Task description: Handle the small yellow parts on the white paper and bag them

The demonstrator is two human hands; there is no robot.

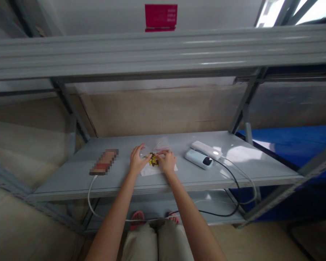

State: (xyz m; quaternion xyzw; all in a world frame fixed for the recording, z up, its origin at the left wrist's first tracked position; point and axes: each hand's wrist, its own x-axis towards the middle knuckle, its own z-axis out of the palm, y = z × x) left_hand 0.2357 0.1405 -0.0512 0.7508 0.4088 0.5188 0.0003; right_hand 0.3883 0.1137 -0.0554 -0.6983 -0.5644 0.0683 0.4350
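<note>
A small heap of yellow and dark brown pieces [153, 160] lies between my hands on the shelf, on a whitish sheet or bag [149, 171]. They are too small to name. My left hand [136, 159] is at the left of the heap, its thumb stretched toward the pieces and its fingers apart from the thumb. At the right edge of the heap, my right hand [167, 161] has thumb and fingertips drawn together against the pieces. What they pinch, if anything, is hidden. A clear plastic bag with a reddish strip [162, 146] lies just behind the hands.
On the left of the grey shelf [70, 177] is a phone [104, 162] with a white cable. To the right lie a pale power bank [198, 159] and a long white device [205, 149], both cabled. A metal crossbeam [163, 58] spans above; upright posts flank the shelf.
</note>
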